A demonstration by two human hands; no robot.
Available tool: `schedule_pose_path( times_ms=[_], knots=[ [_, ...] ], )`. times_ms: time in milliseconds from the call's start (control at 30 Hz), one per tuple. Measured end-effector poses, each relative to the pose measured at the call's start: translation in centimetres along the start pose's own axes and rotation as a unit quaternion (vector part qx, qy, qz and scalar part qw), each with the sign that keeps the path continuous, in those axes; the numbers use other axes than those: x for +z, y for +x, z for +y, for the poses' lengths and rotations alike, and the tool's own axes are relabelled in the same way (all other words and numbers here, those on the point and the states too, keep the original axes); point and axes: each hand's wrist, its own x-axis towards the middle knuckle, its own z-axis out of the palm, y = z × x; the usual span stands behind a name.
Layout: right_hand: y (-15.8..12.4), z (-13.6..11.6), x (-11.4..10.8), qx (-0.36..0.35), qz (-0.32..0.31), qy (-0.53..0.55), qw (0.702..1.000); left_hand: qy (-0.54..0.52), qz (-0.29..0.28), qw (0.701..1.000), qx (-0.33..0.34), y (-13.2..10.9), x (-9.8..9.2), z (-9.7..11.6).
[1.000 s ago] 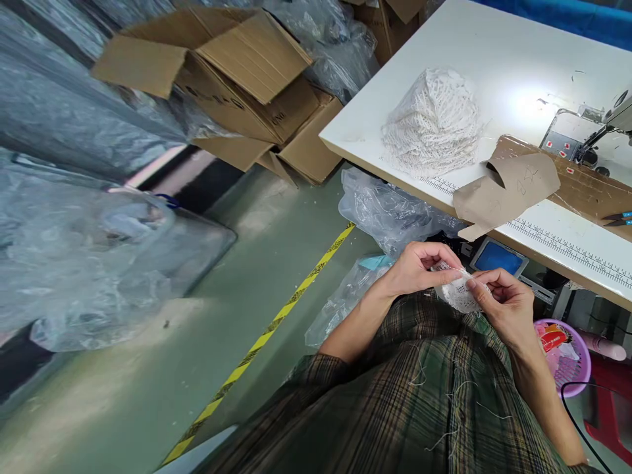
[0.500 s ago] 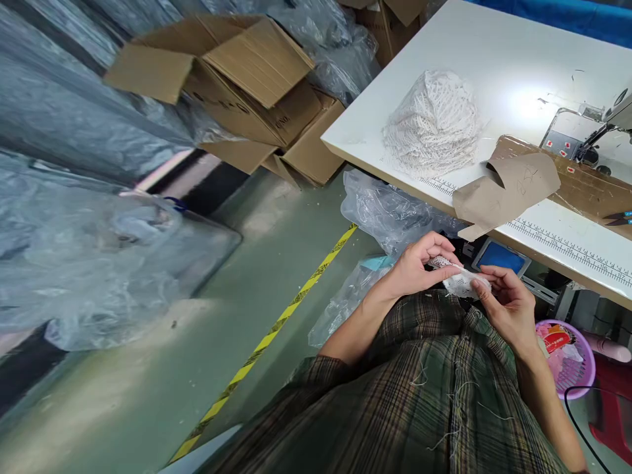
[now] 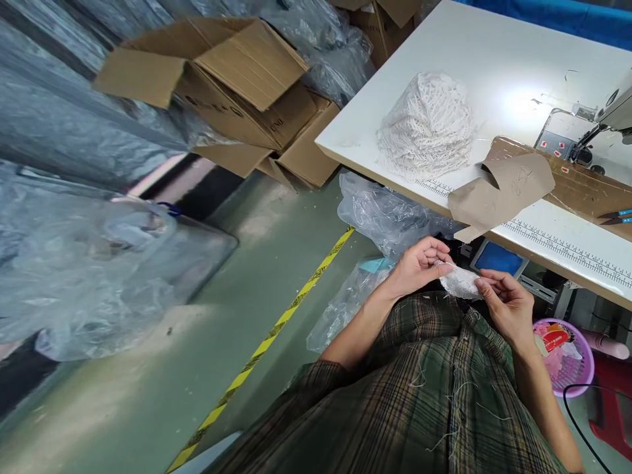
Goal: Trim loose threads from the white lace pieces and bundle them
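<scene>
A small piece of white lace (image 3: pixel 460 283) is stretched between my two hands, just off the table's front edge and above my lap. My left hand (image 3: pixel 419 264) pinches its left end between thumb and fingers. At the other end, my right hand (image 3: pixel 508 301) grips it with thumb and forefinger. Beyond them on the table lies a heap of white lace (image 3: pixel 427 125). A brown paper pattern piece (image 3: pixel 508 191) overhangs the table edge close to my hands.
The white sewing table (image 3: pixel 494 52) carries a sewing machine (image 3: pixel 615 115), a printed ruler strip and blue-handled snips (image 3: pixel 617 217). Open cardboard boxes (image 3: pixel 251 72) and plastic-wrapped goods (image 3: pixel 89 250) stand left. A purple basket (image 3: pixel 582 378) holds scraps at lower right. Yellow-black tape (image 3: pixel 276 329) crosses the floor.
The lace piece now lies flatter and more spread between my fingers; before, it was more bunched at the left hand. Both hands keep hold of it. The view has shifted slightly.
</scene>
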Motion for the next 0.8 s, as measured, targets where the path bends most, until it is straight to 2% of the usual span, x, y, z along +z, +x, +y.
schedule_pose_path(
  times_ms=[233, 400, 567, 700, 800],
  knots=[
    [0.6, -0.7, 0.1, -0.023, 0.022, -0.004, 0.999, -0.037, -0.013, 0.999, -0.013, 0.1, 0.6, 1.1],
    [0.4, -1.2, -0.4, -0.066, 0.013, -0.063, 0.996, -0.044, -0.01, 0.999, -0.002, 0.6, 0.9, 2.1],
    [0.8, -2.9, -1.1, -0.115, -0.062, -0.146, 0.981, -0.036, -0.026, 0.999, 0.024, 0.8, 1.3, 3.5],
    [2.1, -5.6, -1.4, -0.161, -0.117, -0.149, 0.969, -0.028, -0.103, 0.994, 0.026, 0.8, 1.6, 5.0],
    [3.1, -7.3, -1.4, -0.185, -0.204, -0.125, 0.953, -0.009, -0.153, 0.988, 0.004, 0.9, 1.8, 6.2]
  ],
)
